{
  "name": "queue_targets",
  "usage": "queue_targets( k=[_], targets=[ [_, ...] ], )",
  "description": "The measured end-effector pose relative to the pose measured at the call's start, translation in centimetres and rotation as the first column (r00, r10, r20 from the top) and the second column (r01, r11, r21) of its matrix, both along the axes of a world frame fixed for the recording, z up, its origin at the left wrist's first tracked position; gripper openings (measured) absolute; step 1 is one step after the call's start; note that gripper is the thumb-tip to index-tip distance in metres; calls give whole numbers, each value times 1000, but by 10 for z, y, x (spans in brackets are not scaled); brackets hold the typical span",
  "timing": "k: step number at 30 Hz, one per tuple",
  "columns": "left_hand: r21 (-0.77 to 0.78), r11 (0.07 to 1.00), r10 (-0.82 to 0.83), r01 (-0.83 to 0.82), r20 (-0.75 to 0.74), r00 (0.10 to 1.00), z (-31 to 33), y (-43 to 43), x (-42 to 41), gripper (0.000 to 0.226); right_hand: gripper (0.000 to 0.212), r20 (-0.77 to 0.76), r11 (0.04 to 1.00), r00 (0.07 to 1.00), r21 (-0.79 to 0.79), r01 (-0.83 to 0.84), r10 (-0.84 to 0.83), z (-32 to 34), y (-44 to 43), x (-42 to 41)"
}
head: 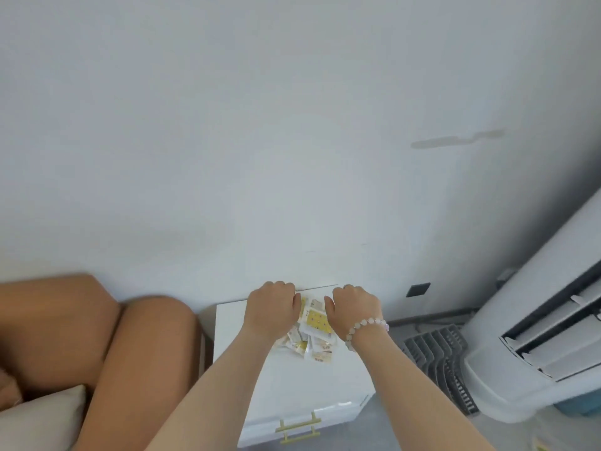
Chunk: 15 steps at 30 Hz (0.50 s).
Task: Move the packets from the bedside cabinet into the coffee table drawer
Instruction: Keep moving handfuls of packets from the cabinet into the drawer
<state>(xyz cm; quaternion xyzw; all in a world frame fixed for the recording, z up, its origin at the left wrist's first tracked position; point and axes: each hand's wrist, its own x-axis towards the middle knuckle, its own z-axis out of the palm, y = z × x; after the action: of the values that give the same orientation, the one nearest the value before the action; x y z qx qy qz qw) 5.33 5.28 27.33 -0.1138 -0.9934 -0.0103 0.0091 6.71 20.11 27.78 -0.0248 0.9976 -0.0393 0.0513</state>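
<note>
Packets [317, 323] lay heaped, bedside cabinet [292, 385] beneath them. Left hand [271, 304] sat against the packets' left, right hand [353, 307] against their right. Fingers were curled; grip could not be determined.

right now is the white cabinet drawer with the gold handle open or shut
Looks shut: the white drawer front with its gold bar handle sits flush under the white bedside cabinet top, no interior showing.

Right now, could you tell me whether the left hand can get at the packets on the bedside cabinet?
Probably yes: the left hand sits right beside the packets on the bedside cabinet, with nothing between them.
</note>
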Motion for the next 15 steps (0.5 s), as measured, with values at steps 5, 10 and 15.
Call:
queue_targets(
  k=[5, 10, 15],
  targets=[
    [-18, 996, 84, -83, 91, 992, -29, -43, -45, 34, 42, 57, 999, 998, -25, -28, 29, -26, -36, -60],
    [-68, 986, 164, -154, 178, 970, -65, -68, -71, 34, 42, 162, 999, 987, -50, 13, -5, -61, -43, -80],
    [-89, 983, 178, -161, 241, 954, -107, -55, -90, 32, 46, 321, 988, 936, 2, 152, -144, -108, -10, -90]
  ],
)
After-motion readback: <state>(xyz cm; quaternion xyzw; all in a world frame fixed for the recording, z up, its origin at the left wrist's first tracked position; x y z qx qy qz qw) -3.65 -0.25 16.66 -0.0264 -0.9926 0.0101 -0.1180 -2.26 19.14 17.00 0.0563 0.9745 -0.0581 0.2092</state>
